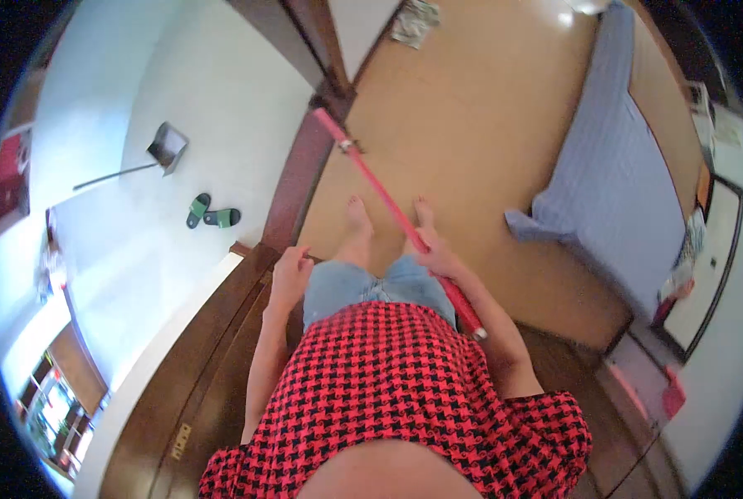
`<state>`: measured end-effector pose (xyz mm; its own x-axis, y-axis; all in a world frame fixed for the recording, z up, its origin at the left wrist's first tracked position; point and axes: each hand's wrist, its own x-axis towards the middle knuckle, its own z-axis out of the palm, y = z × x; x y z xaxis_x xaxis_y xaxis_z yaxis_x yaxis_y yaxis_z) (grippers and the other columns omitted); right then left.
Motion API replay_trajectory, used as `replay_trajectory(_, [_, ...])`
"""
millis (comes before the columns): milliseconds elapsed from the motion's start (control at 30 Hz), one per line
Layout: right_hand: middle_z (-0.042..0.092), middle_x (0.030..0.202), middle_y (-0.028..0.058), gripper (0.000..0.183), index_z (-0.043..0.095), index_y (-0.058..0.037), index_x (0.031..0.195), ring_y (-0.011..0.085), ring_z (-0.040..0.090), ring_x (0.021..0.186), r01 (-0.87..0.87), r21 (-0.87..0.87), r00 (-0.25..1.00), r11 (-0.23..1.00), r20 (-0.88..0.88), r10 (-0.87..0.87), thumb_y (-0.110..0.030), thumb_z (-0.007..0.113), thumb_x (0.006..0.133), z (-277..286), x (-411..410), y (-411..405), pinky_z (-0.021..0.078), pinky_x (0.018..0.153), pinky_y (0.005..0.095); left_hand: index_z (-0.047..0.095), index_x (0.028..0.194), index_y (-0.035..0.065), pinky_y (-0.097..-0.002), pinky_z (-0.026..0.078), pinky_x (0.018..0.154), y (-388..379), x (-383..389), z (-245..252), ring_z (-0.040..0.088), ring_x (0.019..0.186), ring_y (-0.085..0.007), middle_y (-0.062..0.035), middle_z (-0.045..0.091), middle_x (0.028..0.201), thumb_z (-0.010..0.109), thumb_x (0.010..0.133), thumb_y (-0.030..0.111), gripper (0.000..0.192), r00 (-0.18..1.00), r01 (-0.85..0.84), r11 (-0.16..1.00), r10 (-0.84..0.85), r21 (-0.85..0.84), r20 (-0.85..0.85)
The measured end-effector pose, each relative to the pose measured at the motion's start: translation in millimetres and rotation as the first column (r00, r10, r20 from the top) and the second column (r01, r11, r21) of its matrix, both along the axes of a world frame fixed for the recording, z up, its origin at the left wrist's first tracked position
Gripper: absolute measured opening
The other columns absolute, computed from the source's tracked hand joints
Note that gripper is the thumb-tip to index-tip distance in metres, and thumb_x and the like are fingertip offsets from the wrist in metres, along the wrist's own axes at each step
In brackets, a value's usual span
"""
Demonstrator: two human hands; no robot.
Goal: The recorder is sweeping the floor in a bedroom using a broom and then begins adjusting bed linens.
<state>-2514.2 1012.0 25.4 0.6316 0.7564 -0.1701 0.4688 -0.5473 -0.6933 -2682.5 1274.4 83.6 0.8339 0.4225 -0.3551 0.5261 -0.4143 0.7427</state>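
My right hand (437,254) grips a long red pole (387,196) partway along its length. The pole slants across in front of my legs, and its near end, tipped in a pale colour, lies beside my right forearm. Towards the far end is a light fitting with dark strands around it, and beyond it a pinkish section reaches over the dark doorway threshold (293,178). What the far end is, I cannot tell. My left hand (291,274) hangs beside my left thigh, near the dark wooden door (215,349), with loosely bent fingers and nothing visible in it.
A bed with a blue-grey sheet (615,168) stands to the right on the tan floor (471,106). Left of the threshold, green slippers (223,217) and a long-handled dustpan (169,148) lie on a pale floor. A patterned cloth or mat (415,24) lies farther ahead.
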Motion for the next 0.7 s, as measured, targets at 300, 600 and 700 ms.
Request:
replay_trajectory(300, [0.047,0.054,0.0049,0.022,0.05,-0.0001,0.082,0.0133,0.046,0.042,0.591,-0.654,0.312,0.472,-0.355,-0.881,-0.007,0.052,0.061,22.4,-52.4,-151.3,0.0386,0.039,0.0269,0.05,0.092,-0.0003,-0.0304,0.042,0.061,18.6,21.3,-11.2,0.052,0.067,-0.0242,-0.0141,0.052,0.079,0.05,0.07,0.004,0.022,0.963,0.27,0.962,-0.27,-0.049,-0.01])
replay_trajectory(600, [0.05,0.052,0.0058,0.016,0.054,0.0027,0.069,0.0142,0.049,0.044,0.391,-0.695,0.209,0.603,-0.571,-0.794,-0.009,0.058,0.059,5.7,-41.4,-107.4,0.0419,0.041,0.0275,0.05,0.096,0.0009,-0.0292,0.042,0.066,33.2,5.9,-5.3,0.052,0.074,-0.0228,-0.0137,0.053,0.084,0.05,0.071,0.006,0.026,0.945,0.268,0.962,-0.273,-0.048,-0.182])
replay_trajectory(700, [0.051,0.056,0.007,0.02,0.051,-0.001,0.071,0.0133,0.05,0.05,0.274,-0.244,0.533,0.93,-0.767,-0.358,-0.017,0.057,0.061,12.1,-41.9,-23.6,0.04,0.043,0.0288,0.049,0.095,-0.0006,-0.0286,0.042,0.065,28.0,4.5,4.0,0.053,0.071,-0.0217,-0.0128,0.053,0.082,0.05,0.071,0.005,0.025,0.945,0.298,0.954,-0.297,-0.013,-0.139])
